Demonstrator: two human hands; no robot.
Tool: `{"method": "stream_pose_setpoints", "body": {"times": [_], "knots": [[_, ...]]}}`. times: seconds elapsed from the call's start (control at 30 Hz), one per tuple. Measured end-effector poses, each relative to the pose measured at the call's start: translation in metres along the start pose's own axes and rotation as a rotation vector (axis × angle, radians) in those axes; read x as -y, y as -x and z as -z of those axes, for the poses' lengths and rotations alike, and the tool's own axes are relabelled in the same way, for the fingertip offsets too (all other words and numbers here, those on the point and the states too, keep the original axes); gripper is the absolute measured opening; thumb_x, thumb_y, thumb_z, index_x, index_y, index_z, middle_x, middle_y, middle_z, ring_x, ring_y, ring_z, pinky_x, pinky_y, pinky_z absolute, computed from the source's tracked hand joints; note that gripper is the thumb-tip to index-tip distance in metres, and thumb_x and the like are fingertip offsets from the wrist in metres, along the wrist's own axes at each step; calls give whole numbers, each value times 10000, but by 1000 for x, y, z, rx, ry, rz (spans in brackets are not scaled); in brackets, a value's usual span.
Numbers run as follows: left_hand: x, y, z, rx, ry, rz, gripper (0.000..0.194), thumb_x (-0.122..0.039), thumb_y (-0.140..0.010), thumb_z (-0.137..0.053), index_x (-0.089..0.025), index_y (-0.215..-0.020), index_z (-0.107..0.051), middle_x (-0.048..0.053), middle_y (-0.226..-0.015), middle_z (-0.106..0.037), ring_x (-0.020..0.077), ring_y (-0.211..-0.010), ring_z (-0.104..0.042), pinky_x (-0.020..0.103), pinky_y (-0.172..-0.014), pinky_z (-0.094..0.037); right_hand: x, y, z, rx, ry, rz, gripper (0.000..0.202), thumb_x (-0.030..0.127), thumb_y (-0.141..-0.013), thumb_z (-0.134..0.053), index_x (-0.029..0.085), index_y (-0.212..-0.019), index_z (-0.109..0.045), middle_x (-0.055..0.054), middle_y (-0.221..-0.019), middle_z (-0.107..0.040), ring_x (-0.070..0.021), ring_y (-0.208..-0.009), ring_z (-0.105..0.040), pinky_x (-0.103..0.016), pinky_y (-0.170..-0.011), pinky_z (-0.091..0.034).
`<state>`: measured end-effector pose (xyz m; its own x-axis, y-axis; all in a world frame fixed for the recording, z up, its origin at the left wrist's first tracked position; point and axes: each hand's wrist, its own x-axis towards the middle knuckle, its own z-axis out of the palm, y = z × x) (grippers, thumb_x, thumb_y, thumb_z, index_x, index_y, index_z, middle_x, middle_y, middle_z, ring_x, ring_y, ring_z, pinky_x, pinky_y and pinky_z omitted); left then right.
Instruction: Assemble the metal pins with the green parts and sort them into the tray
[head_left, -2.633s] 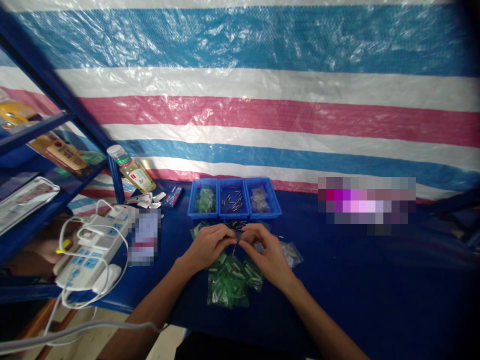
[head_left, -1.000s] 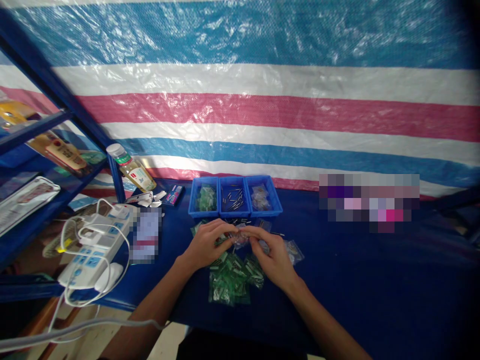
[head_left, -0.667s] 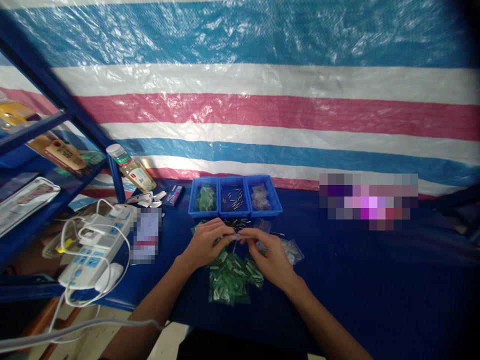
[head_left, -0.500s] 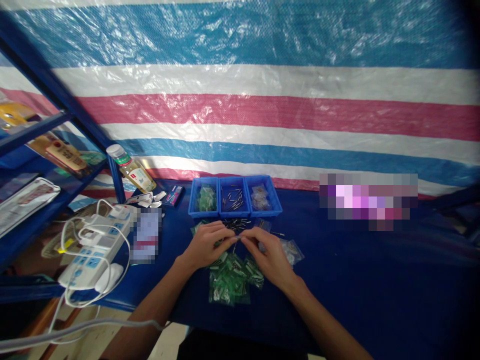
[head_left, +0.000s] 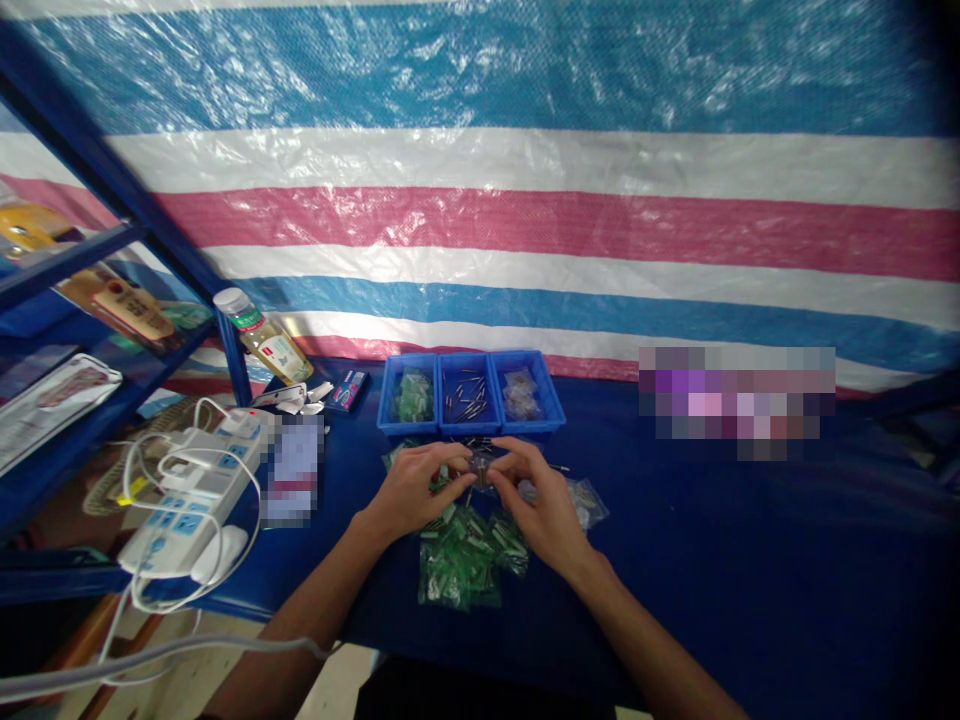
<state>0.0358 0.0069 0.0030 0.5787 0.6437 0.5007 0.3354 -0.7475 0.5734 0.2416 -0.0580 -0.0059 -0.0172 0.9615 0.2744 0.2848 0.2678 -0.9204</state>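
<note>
Between my two hands a small clear plastic bag (head_left: 481, 466) is held up, with something small and brownish in it that I cannot make out. My left hand (head_left: 416, 490) pinches its left side with thumb and forefinger. On the other side, the fingertips of my right hand (head_left: 537, 498) grip it too. Below lies a heap of green-tinted small bags (head_left: 459, 560) with slim parts inside. Dark, thin metal pins (head_left: 469, 443) lie just beyond my fingers, partly hidden. More clear bags (head_left: 586, 503) rest beside my right hand.
Three joined blue bins stand behind: a left bin (head_left: 384, 410) with green bags, a middle bin (head_left: 491, 415) with loose pins, a right bin (head_left: 556, 412) with clear bags. At left are a power strip (head_left: 161, 540) with tangled cables, a bottle (head_left: 270, 345) and a shelf frame (head_left: 180, 260).
My fingertips were close together; now they are slightly apart, and the clear bag shows between them. My right fingers have lifted and spread a little. The rest stays as it was.
</note>
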Motion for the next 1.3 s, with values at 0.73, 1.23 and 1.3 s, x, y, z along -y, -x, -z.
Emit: {"method": "stream_pose_setpoints", "body": {"times": [0.73,1.23,1.3], "knots": [[4,-4,6,-13,29,-142,163,-147,-907,-700,-197,-1057,-737,59,-941,-762,195,-964,-670,351,-873,-570,5,-5,5,20,77,93,121,267,-976,-614,235,-1028,-719,-69,-1079,-673,-180,-850,-652,-297,-734,-532],[3,-3,4,1,82,-110,232,-93,-949,-587,-194,-1128,-697,80,-1014,-750,185,-950,-684,347,-851,-561,1,1,-2,25,-72,-27,243,292,-1010,-565,247,-1244,-513,-10,-904,-723,-143,-650,-656,-264,-602,-491],[3,-3,3,-10,78,-117,275,-82,-954,-570,-207,-1163,-699,77,-1044,-755,184,-978,-690,347,-867,-566,3,0,0,22,-25,-26,153,314,-1001,-585,237,-1133,-586,-7,-849,-721,-146,-637,-656,-271,-638,-502]]}}
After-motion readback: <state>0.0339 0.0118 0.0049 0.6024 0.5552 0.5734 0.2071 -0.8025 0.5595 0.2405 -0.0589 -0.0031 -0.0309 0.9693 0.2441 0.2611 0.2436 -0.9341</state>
